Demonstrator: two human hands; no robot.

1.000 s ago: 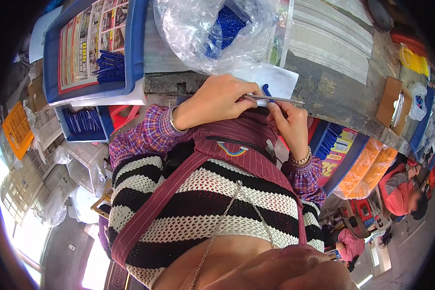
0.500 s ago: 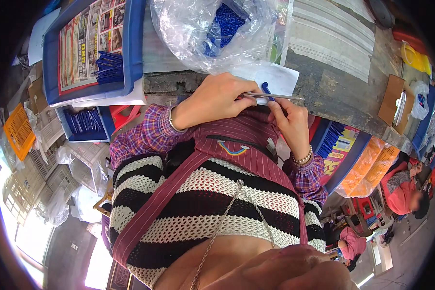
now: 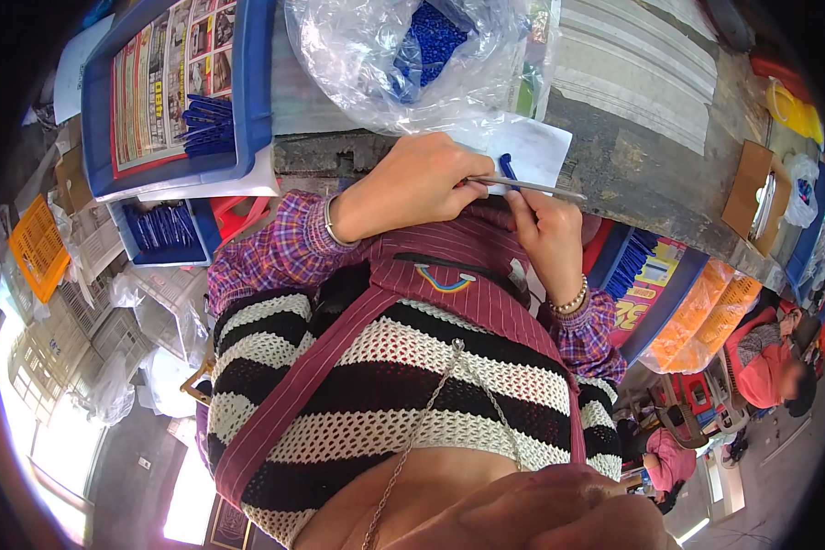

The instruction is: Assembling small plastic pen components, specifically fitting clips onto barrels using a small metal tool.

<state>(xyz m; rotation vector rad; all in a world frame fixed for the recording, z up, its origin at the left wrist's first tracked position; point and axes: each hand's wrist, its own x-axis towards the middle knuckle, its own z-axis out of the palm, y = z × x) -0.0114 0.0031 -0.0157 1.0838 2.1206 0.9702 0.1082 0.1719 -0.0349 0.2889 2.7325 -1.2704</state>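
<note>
My left hand is closed at the bench's near edge, pinching one end of a thin silver metal tool; its exact kind is hard to make out. The tool points to the right, past my right fingertips. My right hand is closed in a pinch on a slim blue stick with a bent tip. The tip stands up just beyond the tool, over a white sheet of paper. The stick's lower part is hidden in my right fingers. Tool and stick cross closely; whether they touch, I cannot tell.
Beyond my hands lies a clear plastic bag with small blue beads. At left a blue tray holds blue sticks; a smaller bin sits below. An open cardboard box stands at right. Other people sit far right.
The metal tool's free end has shifted slightly right and down. My left hand has moved a little up, and my right hand stays nearly in place with the blue stick.
</note>
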